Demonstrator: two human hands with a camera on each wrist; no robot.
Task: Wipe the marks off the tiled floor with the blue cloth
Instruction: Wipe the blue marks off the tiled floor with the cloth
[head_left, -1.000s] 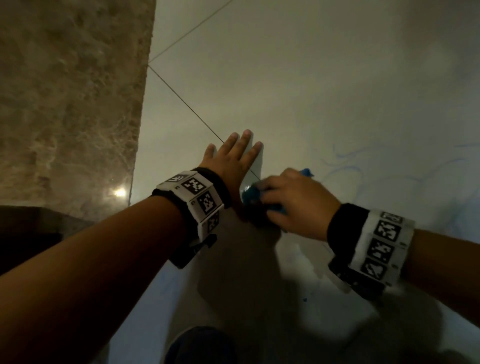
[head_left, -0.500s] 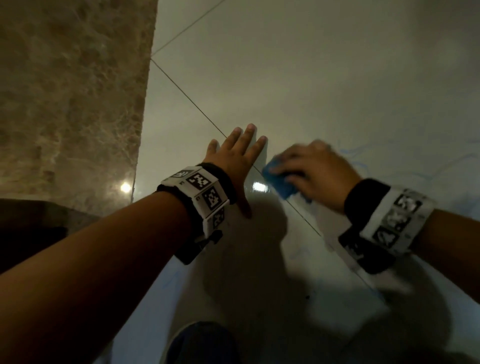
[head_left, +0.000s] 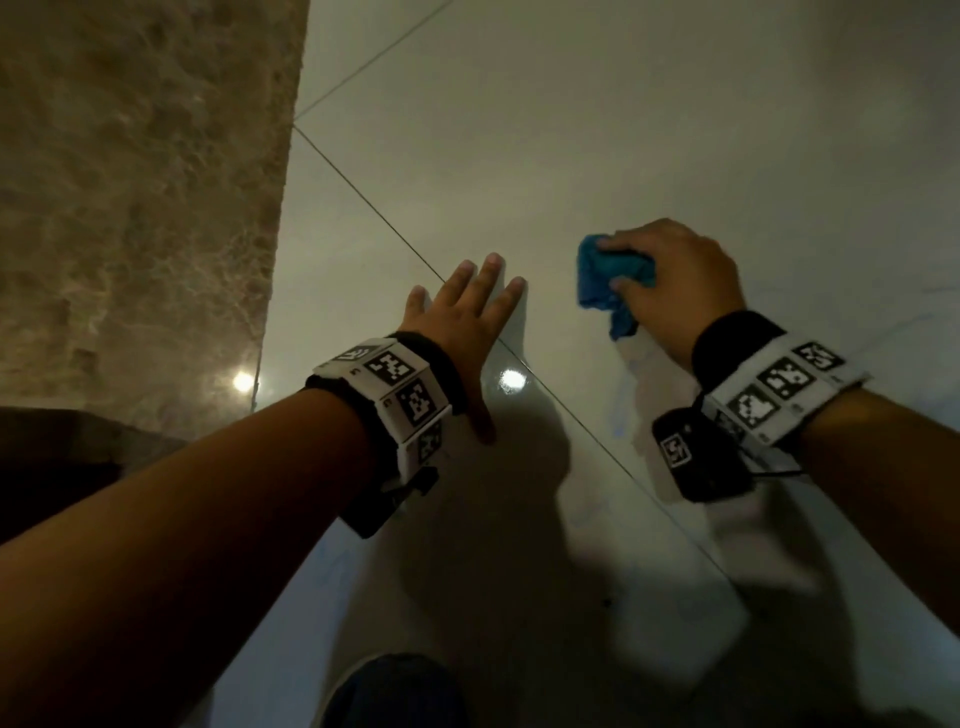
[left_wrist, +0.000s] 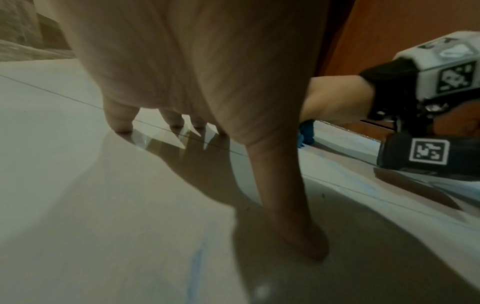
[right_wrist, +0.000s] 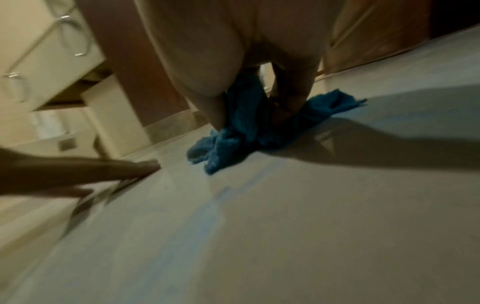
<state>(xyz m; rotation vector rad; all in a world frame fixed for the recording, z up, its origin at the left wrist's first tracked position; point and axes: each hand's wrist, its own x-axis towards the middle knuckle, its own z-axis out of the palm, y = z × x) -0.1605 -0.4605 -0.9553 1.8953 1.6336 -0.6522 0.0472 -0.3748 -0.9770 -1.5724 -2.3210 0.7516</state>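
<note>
My right hand (head_left: 675, 280) grips the bunched blue cloth (head_left: 605, 280) and presses it on the pale tiled floor (head_left: 571, 130), right of a grout line. In the right wrist view the cloth (right_wrist: 241, 131) spreads out from under my curled fingers. Faint blue marks (right_wrist: 207, 214) smear the tile just behind the cloth, and another blue streak (left_wrist: 197, 259) lies near my left thumb. My left hand (head_left: 467, 312) lies flat on the floor with straight fingers, a hand's width left of the cloth, holding nothing.
A brown stone wall (head_left: 140, 208) rises along the left edge of the floor. Grout lines (head_left: 374, 213) cross the tiles diagonally. My knee (head_left: 400, 691) shows at the bottom. A wooden door (left_wrist: 405, 37) and white cabinets with metal handles (right_wrist: 46, 51) stand further off.
My right hand has swept the cloth away from my left hand, to the right and forward across the grout line. The left hand has stayed planted on the floor.
</note>
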